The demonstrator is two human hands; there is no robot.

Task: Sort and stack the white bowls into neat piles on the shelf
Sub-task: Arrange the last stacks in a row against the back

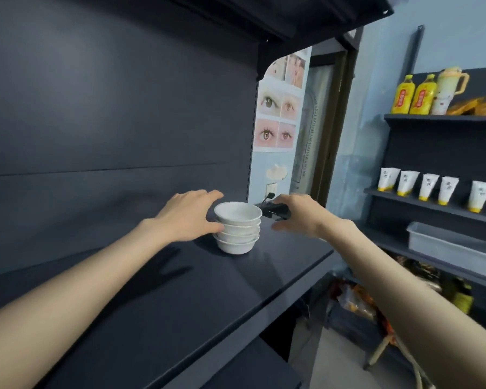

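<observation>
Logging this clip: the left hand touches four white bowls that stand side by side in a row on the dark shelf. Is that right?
Not quite. The head view shows the four white round bowls nested in one upright stack, not side by side in a row. The rest holds: the left hand touches the stack's left side, and the stack stands on the dark grey shelf board.

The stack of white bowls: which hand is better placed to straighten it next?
Probably the left. The left hand touches the stack of white bowls on its left side. The right hand is apart from it and grips a black object.
</observation>
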